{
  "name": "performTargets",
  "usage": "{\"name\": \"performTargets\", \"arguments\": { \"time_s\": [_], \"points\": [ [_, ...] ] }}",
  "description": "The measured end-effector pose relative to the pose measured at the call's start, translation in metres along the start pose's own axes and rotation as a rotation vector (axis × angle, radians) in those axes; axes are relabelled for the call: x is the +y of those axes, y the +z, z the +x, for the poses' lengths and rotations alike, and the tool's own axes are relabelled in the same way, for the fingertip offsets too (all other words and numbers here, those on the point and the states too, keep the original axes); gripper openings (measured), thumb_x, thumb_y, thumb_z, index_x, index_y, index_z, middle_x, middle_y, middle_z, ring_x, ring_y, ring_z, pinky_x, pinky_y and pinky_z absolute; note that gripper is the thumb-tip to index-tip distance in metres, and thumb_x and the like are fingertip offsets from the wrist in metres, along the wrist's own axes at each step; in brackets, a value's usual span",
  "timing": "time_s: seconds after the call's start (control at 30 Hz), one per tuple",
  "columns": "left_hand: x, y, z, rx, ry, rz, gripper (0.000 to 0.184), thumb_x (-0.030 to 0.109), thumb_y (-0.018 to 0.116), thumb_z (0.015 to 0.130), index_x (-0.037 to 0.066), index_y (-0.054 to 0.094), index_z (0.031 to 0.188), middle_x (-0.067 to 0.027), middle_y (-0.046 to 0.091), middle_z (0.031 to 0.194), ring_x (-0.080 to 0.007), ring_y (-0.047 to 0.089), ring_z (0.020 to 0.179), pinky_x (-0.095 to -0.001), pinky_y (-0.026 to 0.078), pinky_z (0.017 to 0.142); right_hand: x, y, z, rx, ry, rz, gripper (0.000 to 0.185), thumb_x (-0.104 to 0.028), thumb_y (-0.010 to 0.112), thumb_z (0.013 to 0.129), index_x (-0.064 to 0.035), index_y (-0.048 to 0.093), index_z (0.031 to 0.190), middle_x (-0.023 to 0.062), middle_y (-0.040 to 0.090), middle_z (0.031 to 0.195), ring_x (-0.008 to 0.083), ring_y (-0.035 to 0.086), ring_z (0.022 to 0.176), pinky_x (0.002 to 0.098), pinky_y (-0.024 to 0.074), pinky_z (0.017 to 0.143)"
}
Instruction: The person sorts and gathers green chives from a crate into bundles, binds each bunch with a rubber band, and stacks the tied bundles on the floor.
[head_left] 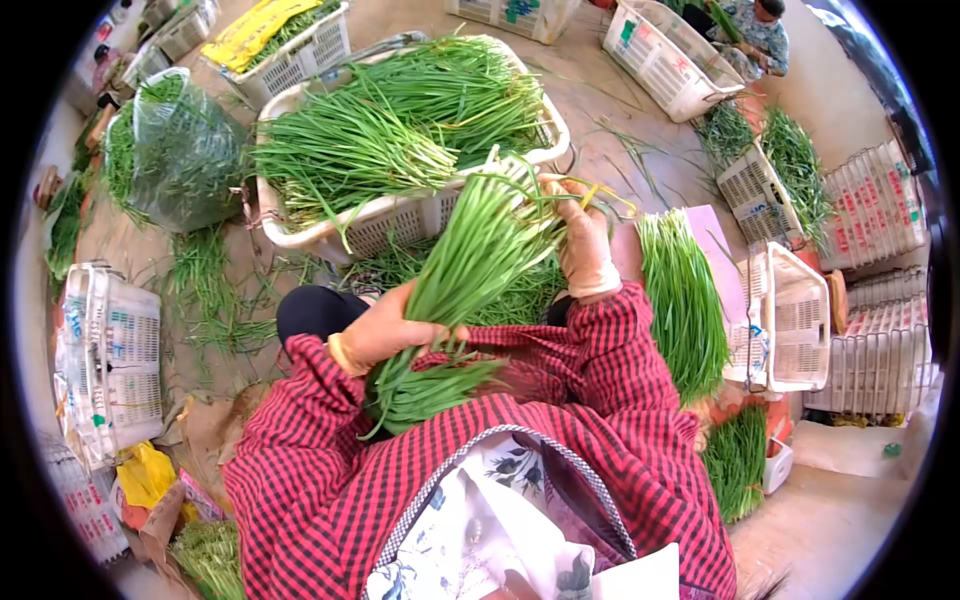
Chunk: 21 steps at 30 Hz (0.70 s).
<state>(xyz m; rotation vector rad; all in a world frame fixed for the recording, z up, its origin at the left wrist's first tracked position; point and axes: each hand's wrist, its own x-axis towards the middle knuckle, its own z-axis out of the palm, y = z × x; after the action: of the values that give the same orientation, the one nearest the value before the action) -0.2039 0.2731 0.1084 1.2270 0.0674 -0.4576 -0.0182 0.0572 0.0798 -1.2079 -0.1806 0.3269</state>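
Observation:
My left hand (385, 328) is wrapped round the middle of a thick bunch of green chives (465, 245), held slanting over my lap. The leafy ends hang down toward my body, and the pale cut ends point up and away. At those pale ends my right hand (585, 240), in a thin pale glove, has its fingers closed. Thin yellowish strands (605, 195) stick out beside its fingertips. Just right of this hand, a neat stack of chives (685, 300) lies on a pink board (715, 255).
A white basket (555, 125) heaped with chives stands in front of me. Loose chives (205, 285) litter the floor. At left is a filled plastic bag (190, 150); stacked crates (870, 205) stand at right. Another person (760, 35) sits at the far right.

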Motion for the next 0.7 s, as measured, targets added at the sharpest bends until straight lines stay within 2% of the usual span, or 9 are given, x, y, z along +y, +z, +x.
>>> {"name": "performTargets", "arguments": {
  "time_s": [0.13,0.33,0.37,0.43,0.5,0.53,0.63,0.67,0.7],
  "points": [
    [0.022,-0.012,-0.046,0.146,0.027,0.093,0.053,0.001,0.064,0.081,0.002,0.049,0.132,-0.0119,0.07,0.102,-0.0118,0.064,0.079,-0.0202,0.049,0.062,-0.023,-0.004,0.014,-0.136,-0.082,-0.286,0.018,-0.018,0.056,0.101,-0.0039,0.066,0.097,-0.0033,0.059,0.067,0.0065,0.052,0.053,0.0204,0.04,0.05],
    [0.008,-0.022,-0.069,0.425,0.17,0.116,0.046,-0.003,0.063,0.079,0.003,0.054,0.124,-0.011,0.071,0.098,-0.0091,0.061,0.072,-0.0217,0.049,0.06,-0.013,-0.04,0.009,-0.057,-0.029,-0.604,0.018,-0.02,0.056,0.101,-0.0062,0.066,0.095,-0.0043,0.054,0.066,0.0038,0.045,0.051,0.0204,0.039,0.045],
    [0.006,-0.02,-0.066,0.424,0.166,0.123,0.046,-0.003,0.063,0.079,0.003,0.054,0.124,-0.011,0.071,0.098,-0.0091,0.061,0.072,-0.0217,0.049,0.06,-0.015,-0.026,-0.004,-0.15,0.084,-0.361,0.016,-0.02,0.06,0.099,-0.0058,0.066,0.103,-0.0027,0.058,0.074,0.0048,0.05,0.057,0.0199,0.0422,0.049],
    [0.0,-0.016,-0.059,0.494,0.136,0.163,0.05,-0.004,0.06,0.08,0.003,0.05,0.129,-0.0074,0.068,0.107,-0.0138,0.066,0.09,-0.0257,0.053,0.076,-0.018,0.015,-0.03,-0.374,0.054,-0.274,0.054,-0.019,0.071,0.091,-0.004,0.048,0.138,0.0043,0.066,0.103,0.0075,0.057,0.074,0.0205,0.0493,0.061],
    [-0.01,-0.008,-0.046,0.493,0.174,0.168,0.05,-0.004,0.062,0.08,0.002,0.05,0.129,-0.0065,0.067,0.109,-0.0137,0.066,0.091,-0.0263,0.054,0.079,-0.008,0.047,-0.051,-0.475,-0.078,-0.272,0.09,-0.005,0.076,0.084,-0.005,0.02,0.155,0.0127,0.043,0.148,0.0145,0.061,0.094,0.0231,0.0514,0.07],
    [-0.012,-0.002,-0.039,0.506,0.21,0.197,0.051,-0.003,0.062,0.08,0.002,0.05,0.13,-0.0062,0.067,0.109,-0.0136,0.066,0.092,-0.0263,0.054,0.079,0.002,0.058,-0.057,-0.457,-0.202,-0.333,0.099,-0.002,0.079,0.079,-0.0061,0.018,0.156,0.0116,0.039,0.15,0.0166,0.06,0.103,0.025,0.0518,0.078],
    [-0.014,0.009,-0.03,0.505,0.252,0.236,0.056,0.0,0.069,0.08,0.003,0.049,0.133,-0.0054,0.067,0.109,-0.0122,0.065,0.093,-0.0255,0.053,0.079,0.028,0.078,-0.061,-0.464,0.039,-0.071,0.087,-0.01,0.078,0.084,-0.0053,0.025,0.153,0.0088,0.052,0.135,0.0154,0.057,0.113,0.0249,0.0494,0.084],
    [-0.012,0.014,-0.03,0.486,0.23,0.177,0.059,0.003,0.074,0.08,0.003,0.049,0.133,-0.0049,0.067,0.109,-0.0118,0.065,0.092,-0.0253,0.053,0.079,0.034,0.082,-0.06,-0.445,0.042,0.198,0.069,-0.015,0.072,0.091,-0.0042,0.034,0.147,0.0044,0.062,0.115,0.0098,0.061,0.094,0.0203,0.0481,0.068],
    [-0.011,0.017,-0.031,0.468,0.208,0.117,0.062,0.005,0.078,0.079,0.004,0.049,0.133,-0.0045,0.067,0.108,-0.0114,0.064,0.091,-0.025,0.053,0.078,0.012,0.075,-0.061,-0.402,0.182,-0.03,0.05,-0.019,0.065,0.096,-0.0034,0.044,0.139,0.0012,0.066,0.091,0.0048,0.058,0.067,0.0178,0.0413,0.05]
  ]
}}
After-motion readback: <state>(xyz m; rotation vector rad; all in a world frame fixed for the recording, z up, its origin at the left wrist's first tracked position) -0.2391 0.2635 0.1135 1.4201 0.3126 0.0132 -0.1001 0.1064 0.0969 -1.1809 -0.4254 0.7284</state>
